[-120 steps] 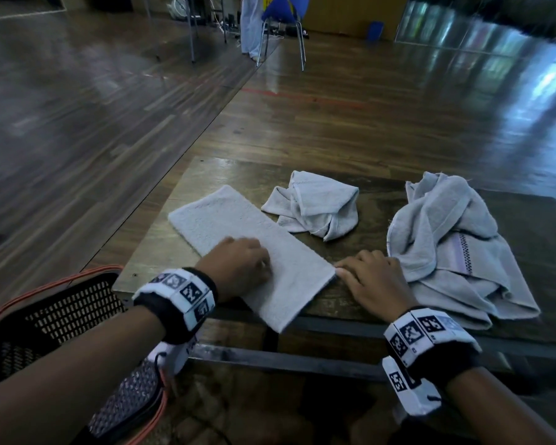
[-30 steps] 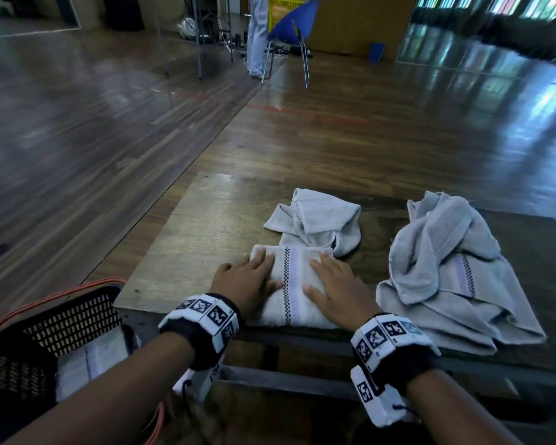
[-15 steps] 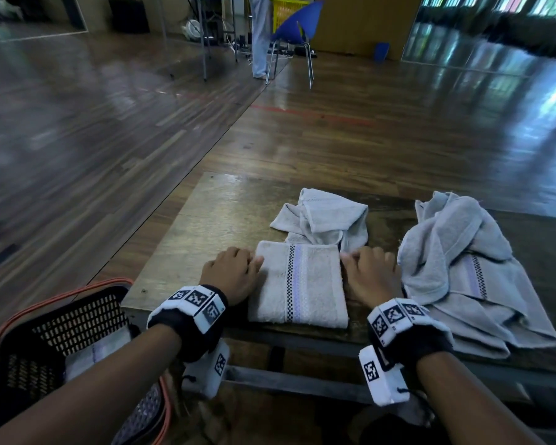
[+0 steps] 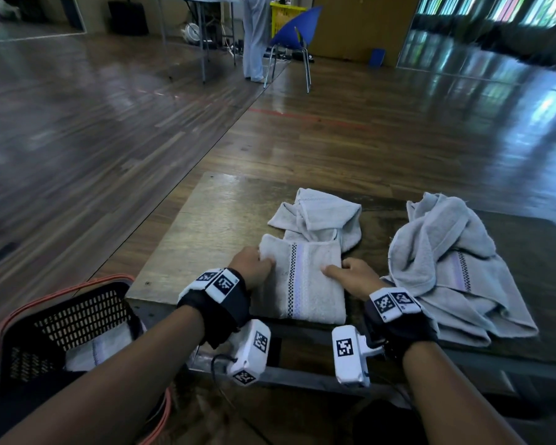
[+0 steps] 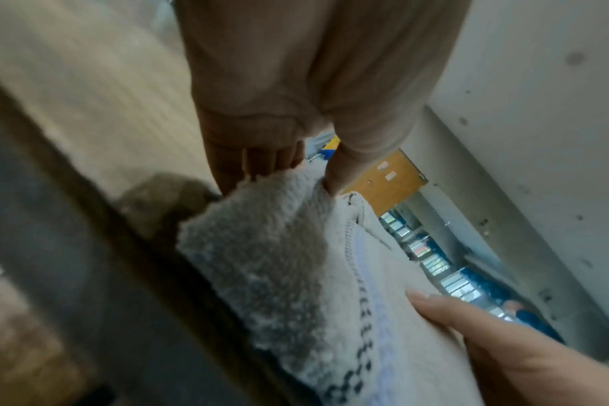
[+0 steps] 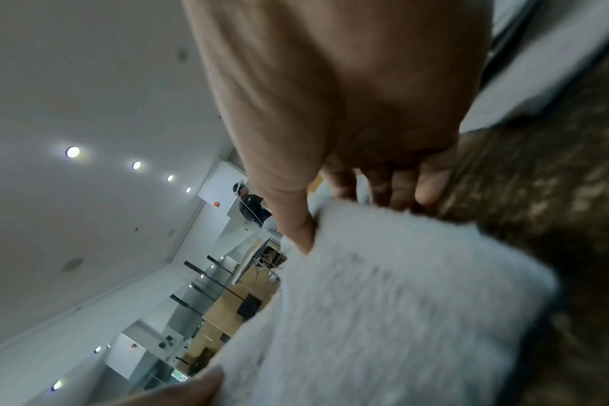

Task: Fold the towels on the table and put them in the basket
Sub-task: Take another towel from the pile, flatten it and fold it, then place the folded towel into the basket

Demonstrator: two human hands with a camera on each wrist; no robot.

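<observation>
Grey terry folded towel (image 4: 302,281) at the desk (image 4: 206,226) near edge, pinched from both sides.
Left hand (image 4: 252,266) and right hand (image 4: 355,276) each grip a side, thumbs on top; fold seemingly done. Next: lift it level into the basket (image 4: 61,316), left of the towel.

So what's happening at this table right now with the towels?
A person is folding towels. Both hands grip one folded towel at the table's near edge, the left hand pinching its left side and the right hand its right side, thumbs on top. Two crumpled towels wait: a small one just behind and a bigger one to the right. The basket on the left already holds a folded towel.
</observation>
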